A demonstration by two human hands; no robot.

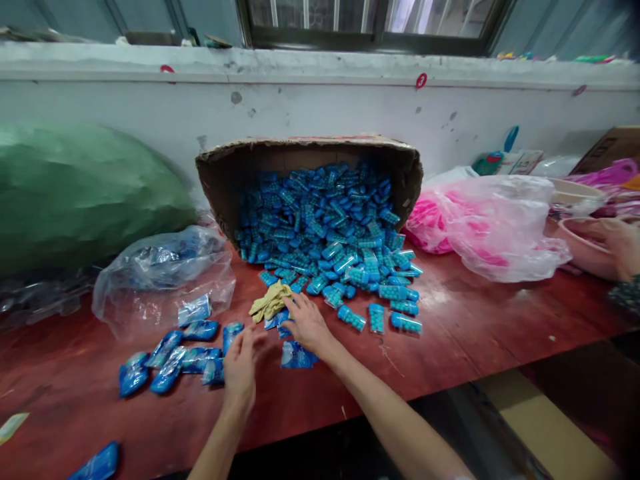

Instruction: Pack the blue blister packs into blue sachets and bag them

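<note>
Here the right hand (306, 325) lies flat with spread fingers on small blue packets (278, 321), just right of a crumpled yellow glove (270, 301). The left hand (240, 369) is open too, fingertips touching a shiny packet (214, 371) in the near left row. Far behind, a tipped brown cardboard box (220, 175) spills a bumpy blue pile (325, 233) onto the smooth red table (475, 320).
</note>
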